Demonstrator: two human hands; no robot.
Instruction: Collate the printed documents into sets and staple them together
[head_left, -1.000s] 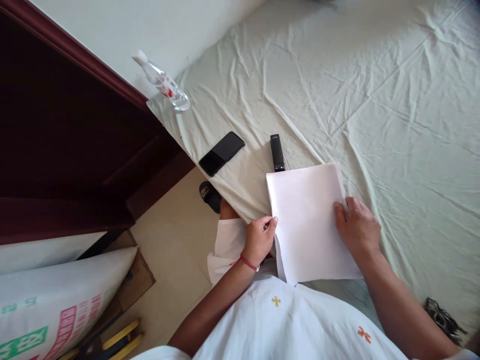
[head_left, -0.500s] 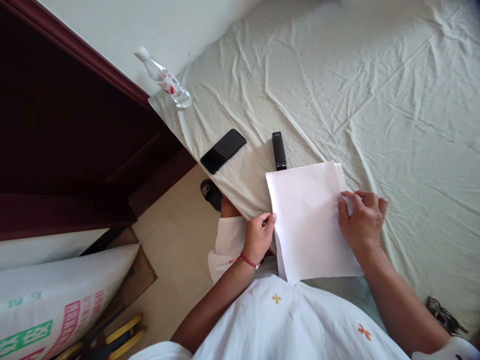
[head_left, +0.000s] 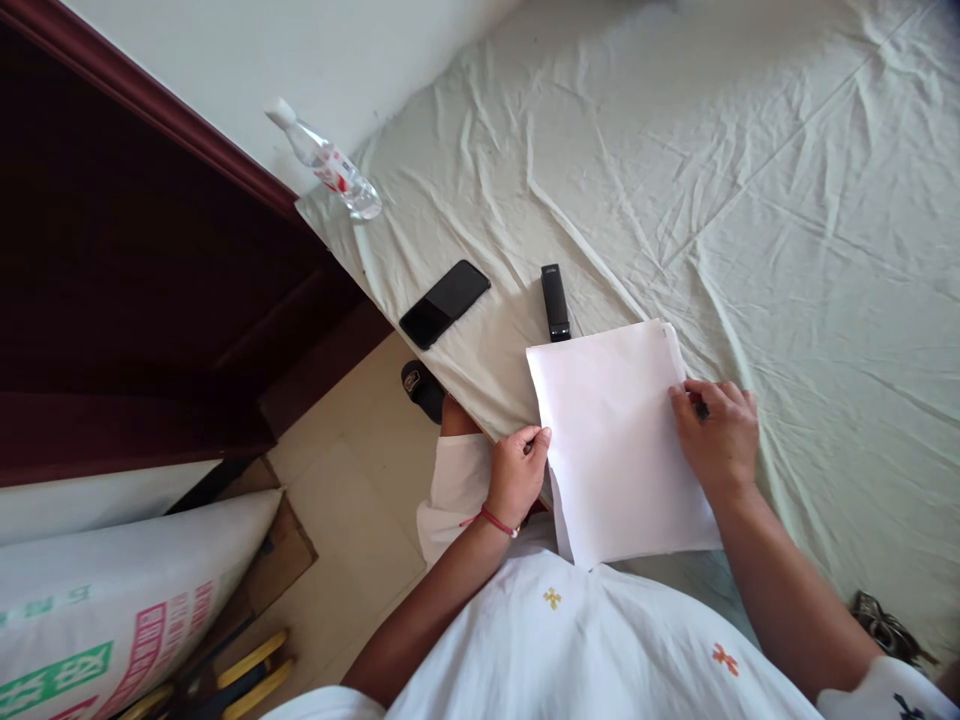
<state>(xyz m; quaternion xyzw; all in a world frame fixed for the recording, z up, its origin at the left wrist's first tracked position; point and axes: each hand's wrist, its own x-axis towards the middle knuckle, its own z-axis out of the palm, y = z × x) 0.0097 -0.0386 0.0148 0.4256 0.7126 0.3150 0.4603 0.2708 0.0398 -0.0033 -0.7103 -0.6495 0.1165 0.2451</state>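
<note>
A stack of white paper lies at the near edge of a bed covered by a wrinkled pale sheet. My left hand is curled with its fingertips pinching the stack's left edge. My right hand rests on the stack's right edge, fingers bent and pressed onto the paper. A black stapler lies just beyond the stack's top left corner, touching it.
A black phone lies near the bed's left edge. A clear water bottle stands at the bed's corner by the wall. Dark wooden furniture fills the left. A printed sack sits on the floor.
My right hand has shifted slightly along the stack's right edge and curled its fingers. The stack has slid a little to the left. My left hand stays on the left edge.
</note>
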